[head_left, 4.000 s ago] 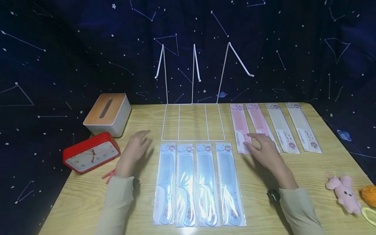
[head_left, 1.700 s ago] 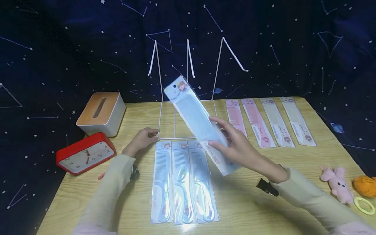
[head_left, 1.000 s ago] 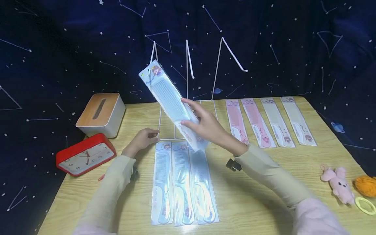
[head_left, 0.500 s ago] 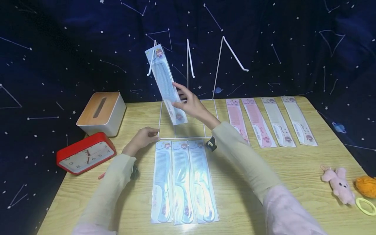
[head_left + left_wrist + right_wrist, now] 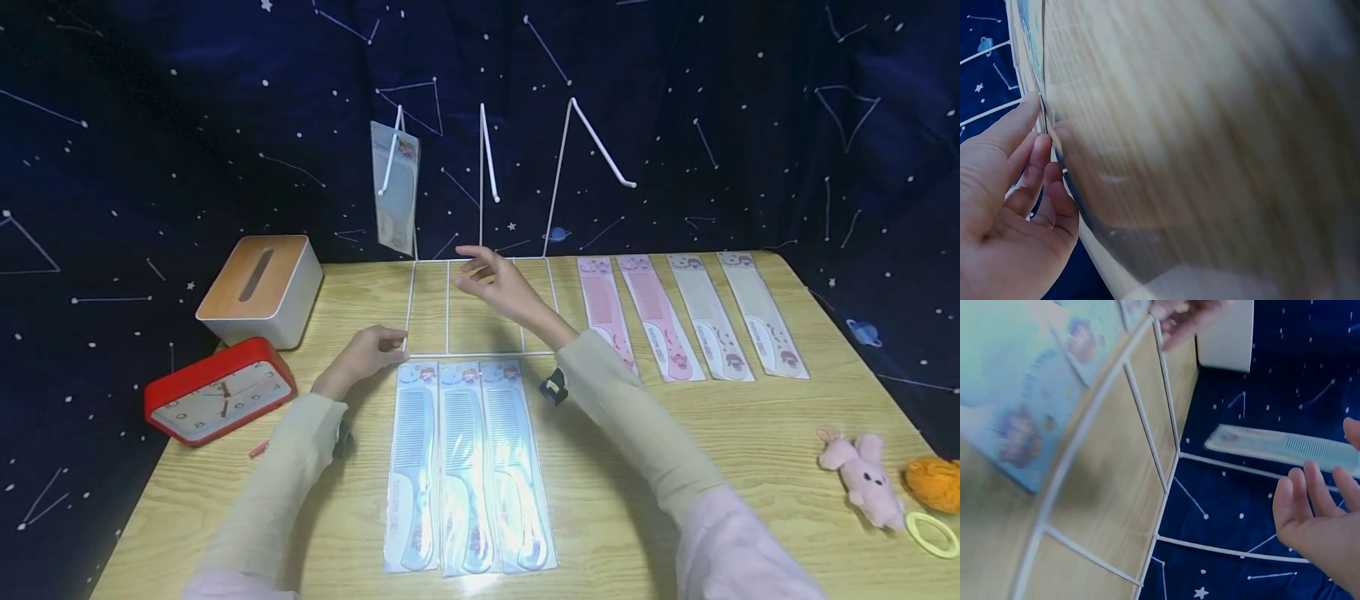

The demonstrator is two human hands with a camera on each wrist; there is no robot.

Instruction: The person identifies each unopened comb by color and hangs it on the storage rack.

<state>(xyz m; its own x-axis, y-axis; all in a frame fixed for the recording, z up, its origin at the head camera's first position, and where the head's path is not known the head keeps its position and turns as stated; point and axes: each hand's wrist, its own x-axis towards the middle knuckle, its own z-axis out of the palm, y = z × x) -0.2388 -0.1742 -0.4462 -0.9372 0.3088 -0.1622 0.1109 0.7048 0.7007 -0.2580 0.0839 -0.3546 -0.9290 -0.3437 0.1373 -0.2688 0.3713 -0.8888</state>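
A white wire display rack [image 5: 480, 355] with three upright hooks stands on the table. My left hand [image 5: 363, 360] pinches its front left corner, thumb and fingers meeting at the wire in the left wrist view. From the left hook hangs a packaged blue comb [image 5: 395, 217], turned slightly sideways. My right hand [image 5: 498, 287] is off that comb, fingers loosely spread over the rack's base with nothing in them. In the right wrist view the open palm is just beside the hanging pack. Three packaged blue combs [image 5: 462, 467] lie side by side in front of the rack.
Two pink comb packs [image 5: 660, 321] and two pale ones [image 5: 765, 317] lie at right. A tissue box [image 5: 258, 287] and red clock [image 5: 221, 392] stand left, near a red clip [image 5: 258, 450]. A pink plush toy [image 5: 870, 483], orange yarn ball [image 5: 933, 482] and yellow ring [image 5: 932, 535] are far right.
My right hand picked up the rightmost blue comb pack, carried it up to the left hook and let go; it now hangs there. My left hand moved to the rack's corner and stayed.
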